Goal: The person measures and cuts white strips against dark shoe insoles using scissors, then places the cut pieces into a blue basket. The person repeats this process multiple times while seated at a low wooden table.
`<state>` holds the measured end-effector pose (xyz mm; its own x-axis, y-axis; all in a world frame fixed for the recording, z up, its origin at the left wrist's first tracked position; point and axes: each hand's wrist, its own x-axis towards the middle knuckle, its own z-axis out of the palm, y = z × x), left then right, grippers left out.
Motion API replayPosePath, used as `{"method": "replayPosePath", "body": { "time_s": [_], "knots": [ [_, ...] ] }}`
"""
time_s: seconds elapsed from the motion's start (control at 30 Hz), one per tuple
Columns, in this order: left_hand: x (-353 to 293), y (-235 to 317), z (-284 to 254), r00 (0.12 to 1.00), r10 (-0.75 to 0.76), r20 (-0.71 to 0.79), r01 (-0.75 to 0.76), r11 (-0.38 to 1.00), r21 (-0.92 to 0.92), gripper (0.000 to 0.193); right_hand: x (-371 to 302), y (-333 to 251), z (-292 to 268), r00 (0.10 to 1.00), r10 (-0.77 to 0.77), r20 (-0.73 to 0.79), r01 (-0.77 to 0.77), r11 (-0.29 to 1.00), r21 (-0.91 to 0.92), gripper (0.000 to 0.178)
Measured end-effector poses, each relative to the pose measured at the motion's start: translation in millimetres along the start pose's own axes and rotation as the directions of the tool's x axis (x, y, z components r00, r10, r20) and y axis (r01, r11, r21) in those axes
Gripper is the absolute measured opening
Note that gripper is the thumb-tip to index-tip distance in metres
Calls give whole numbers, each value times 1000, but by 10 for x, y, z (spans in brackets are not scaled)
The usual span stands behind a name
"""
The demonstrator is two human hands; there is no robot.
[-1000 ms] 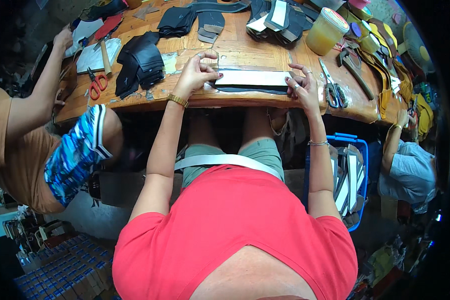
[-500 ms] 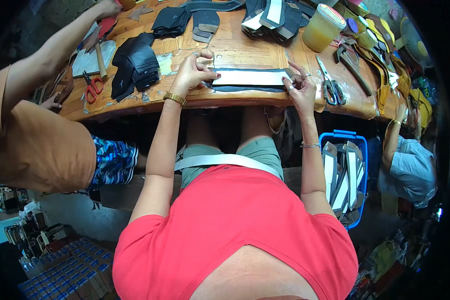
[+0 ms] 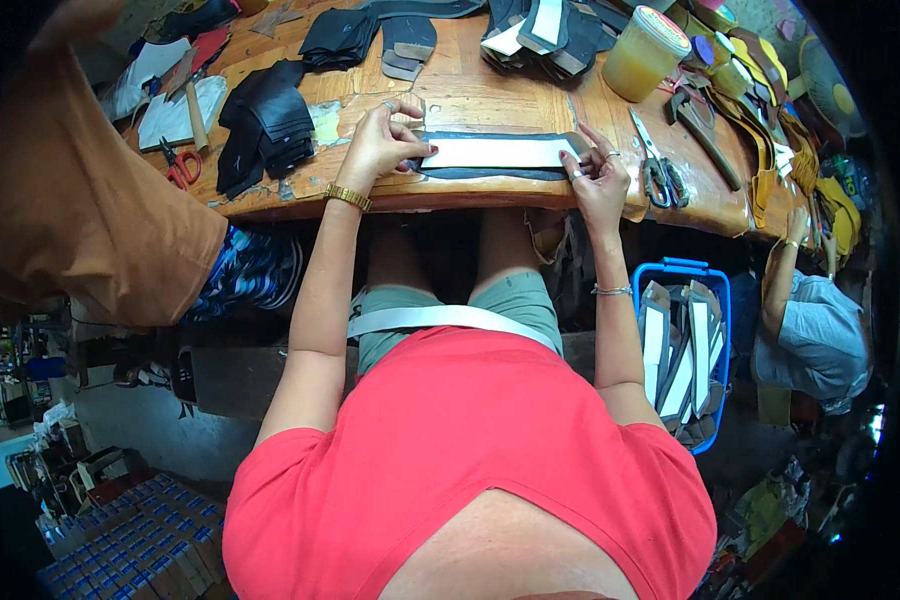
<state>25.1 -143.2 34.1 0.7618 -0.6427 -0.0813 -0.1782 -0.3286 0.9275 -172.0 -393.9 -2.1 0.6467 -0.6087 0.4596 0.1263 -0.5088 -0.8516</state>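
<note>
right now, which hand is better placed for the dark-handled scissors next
Likely the right hand, at the right end of the white strip, nearer the scissors; the left hand touches the other end.

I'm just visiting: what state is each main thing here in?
White strip: flat over the dark piece
Dark piece: flat on the table
Left hand: touching the strip's left end
Right hand: touching the strip's right end
Jar: upright, lid on
Red-handled scissors: lying down
Dark-handled scissors: lying down
Blue basket: uncovered, holding pieces
</note>
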Motion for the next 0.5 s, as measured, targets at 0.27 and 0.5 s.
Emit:
{"method": "replayPosePath", "body": {
  "time_s": [0.27,0.5],
  "knots": [
    [14,-50,13,999,29,-35,-30,999,-22,54,-19,-39,22,1000,-6,-25,4,998,-58,48],
    [38,-50,0,999,16,-29,-16,1000,20,54,-11,-99,27,1000,4,-17,-6,995,-102,49]
  ]
}}
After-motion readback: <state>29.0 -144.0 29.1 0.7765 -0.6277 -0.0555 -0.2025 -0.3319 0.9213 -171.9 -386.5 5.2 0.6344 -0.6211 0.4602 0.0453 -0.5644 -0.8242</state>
